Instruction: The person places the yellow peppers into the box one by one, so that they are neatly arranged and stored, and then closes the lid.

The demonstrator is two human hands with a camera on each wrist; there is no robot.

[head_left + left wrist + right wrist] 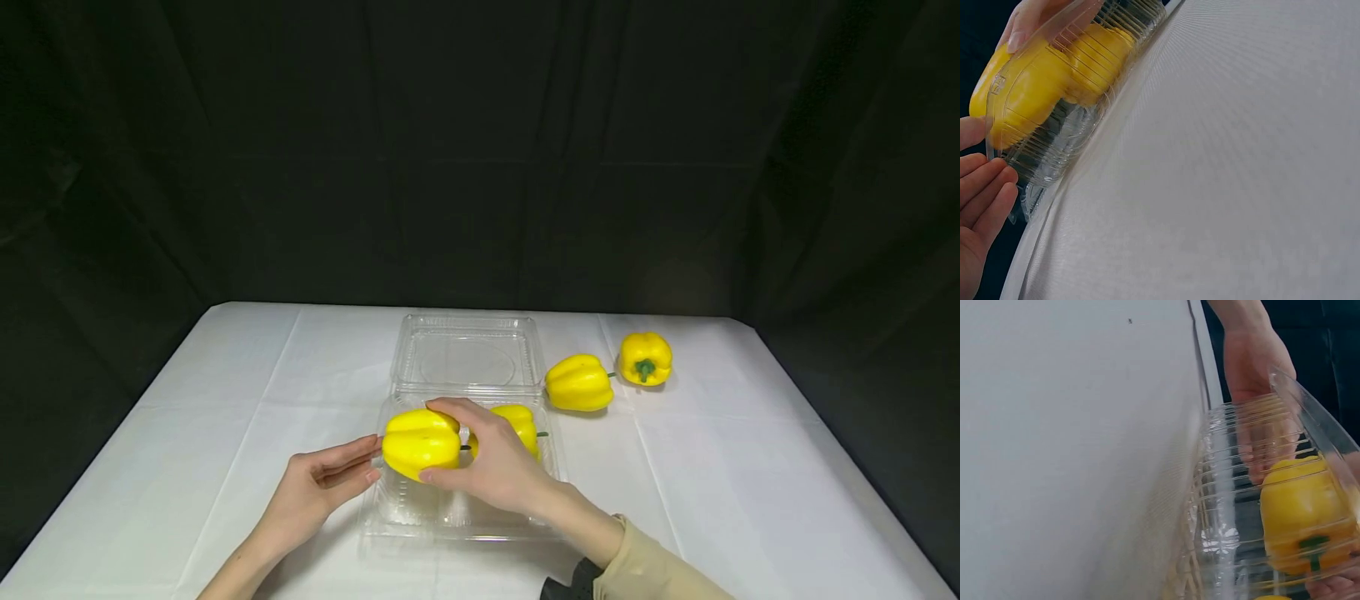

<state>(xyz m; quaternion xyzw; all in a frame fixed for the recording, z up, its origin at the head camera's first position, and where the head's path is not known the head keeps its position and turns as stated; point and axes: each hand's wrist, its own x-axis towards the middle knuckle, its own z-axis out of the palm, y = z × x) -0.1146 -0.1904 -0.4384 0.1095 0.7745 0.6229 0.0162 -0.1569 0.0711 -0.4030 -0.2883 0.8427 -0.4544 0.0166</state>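
My right hand point(504, 467) holds a yellow bell pepper point(418, 443) by its stem end, over the left part of a clear plastic clamshell container point(487, 530). The thumb is at the near side of the pepper and the fingers are on its far side. Another yellow pepper point(519, 422) lies in the container's right part, partly hidden by the right hand. With fingers extended, my left hand point(311, 492) stays at the container's left edge, close to the held pepper's blunt end. In the left wrist view, the left hand's fingertips point(1002, 172) are beside the container wall.
Folded back flat, the container's lid point(465, 360) lies on the far side. Right of it are two more yellow peppers: one on its side point(580, 383), the other point(646, 358) with its green stem facing me. A white cloth point(720, 467) covers the table, before a black curtain point(480, 150).
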